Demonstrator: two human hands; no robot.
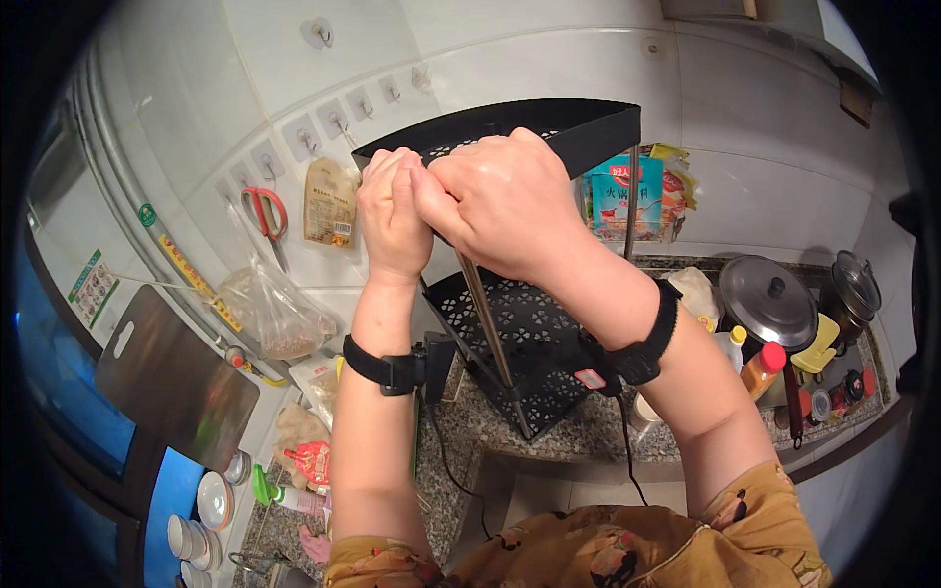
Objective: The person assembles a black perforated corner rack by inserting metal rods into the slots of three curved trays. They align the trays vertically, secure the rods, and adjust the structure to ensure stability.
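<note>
A black metal shelf rack (600,135) with flower-shaped cutouts stands on the speckled stone counter. Its upper tier has a curved raised rim, and silvery poles (482,318) join it to the tier below. My left hand (394,211) is closed at the near corner of the upper tier, right above a pole. Pressed up against it, my right hand (502,201) is also closed on that corner. Both hands cover the corner joint, so what lies under the fingers is hidden.
Right of the rack are a lidded black pan (769,299), bottles and jars. Packets (627,201) rest against the back wall. Scissors (265,216), a brown packet (329,203) and a plastic bag (284,309) hang at left. A spray bottle (294,497) and bowls (215,500) are lower left.
</note>
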